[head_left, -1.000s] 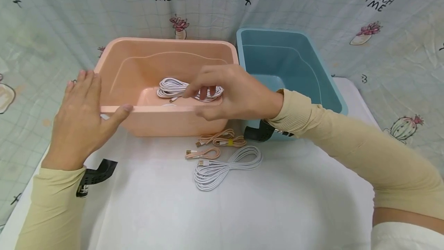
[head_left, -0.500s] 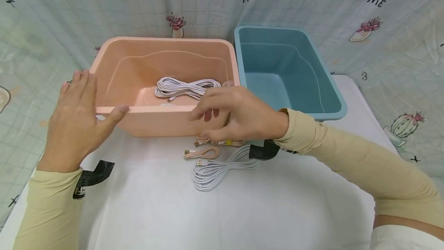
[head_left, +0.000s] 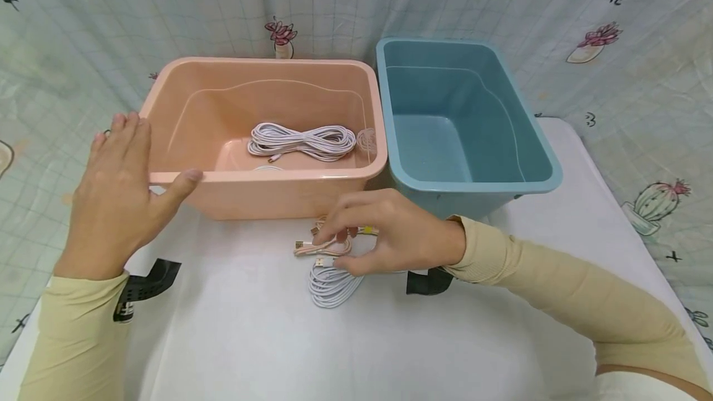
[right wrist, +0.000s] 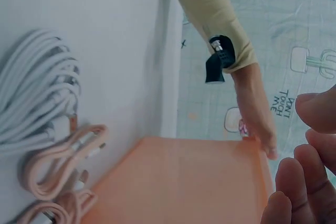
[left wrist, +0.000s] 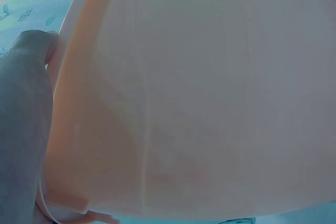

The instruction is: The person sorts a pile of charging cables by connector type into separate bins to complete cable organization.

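Note:
My left hand (head_left: 114,197) rests with extended fingers on the front left corner of the peach-coloured plastic bin (head_left: 250,194), thumb along the front rim. Above the table, in front of this bin, my right hand (head_left: 390,231) hovers with bent fingers and holds nothing; its thumb and fingers (right wrist: 291,182) are apart in the right wrist view. Beneath it lie a coiled white USB cable (head_left: 333,286) and smaller peach-coloured USB cables (right wrist: 39,177), partly hidden by the hand. Inside the peach bin sits a white cable bundle (head_left: 301,142), with another pale coil (head_left: 366,140) at its right.
A blue plastic bin (head_left: 429,141) stands right of the peach bin, nearly against it. White cloth (head_left: 250,327) covers the table. A printed curtain (head_left: 334,11) hangs behind and at both sides.
My right hand has moved from over the peach bin's interior, back across its front rim, to above the cables on the table. My left hand has stayed at the bin's corner.

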{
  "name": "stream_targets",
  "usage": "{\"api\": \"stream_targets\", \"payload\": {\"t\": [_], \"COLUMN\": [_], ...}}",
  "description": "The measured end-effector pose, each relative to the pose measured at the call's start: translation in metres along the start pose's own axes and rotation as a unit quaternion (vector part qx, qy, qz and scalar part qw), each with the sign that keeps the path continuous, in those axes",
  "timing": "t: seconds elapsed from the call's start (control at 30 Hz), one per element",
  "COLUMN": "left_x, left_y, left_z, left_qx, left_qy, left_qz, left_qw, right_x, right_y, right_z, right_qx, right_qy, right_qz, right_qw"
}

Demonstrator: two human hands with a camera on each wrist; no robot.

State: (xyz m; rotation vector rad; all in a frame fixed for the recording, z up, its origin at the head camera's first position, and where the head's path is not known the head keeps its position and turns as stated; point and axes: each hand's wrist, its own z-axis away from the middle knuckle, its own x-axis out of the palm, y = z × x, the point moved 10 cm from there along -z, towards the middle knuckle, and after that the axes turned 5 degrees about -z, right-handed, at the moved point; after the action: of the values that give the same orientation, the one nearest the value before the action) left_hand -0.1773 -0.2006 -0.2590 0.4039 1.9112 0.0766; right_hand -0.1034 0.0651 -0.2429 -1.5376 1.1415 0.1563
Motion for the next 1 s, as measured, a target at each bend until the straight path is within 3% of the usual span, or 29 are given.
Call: {"api": "stream_targets", "payload": {"t": [0.27,1.0], "left_x": [-0.002,0.002], "left_y": [0.000,-0.003], "left_z": [0.000,-0.002], "left_qx": [0.001,-0.013], "left_qy": [0.009,-0.008], "left_qz": [0.004,-0.001], "left_qw": [1.0000,0.9999], "right_x": [0.011,0.040], "right_y": [0.022,0.085], "right_z": [0.017,0.054], "right_qx": [0.020,0.080], "right_qy": [0.005,0.006], "right_qz": [0.015,0.024], "right_qw": [0.9997,0.9965]}}
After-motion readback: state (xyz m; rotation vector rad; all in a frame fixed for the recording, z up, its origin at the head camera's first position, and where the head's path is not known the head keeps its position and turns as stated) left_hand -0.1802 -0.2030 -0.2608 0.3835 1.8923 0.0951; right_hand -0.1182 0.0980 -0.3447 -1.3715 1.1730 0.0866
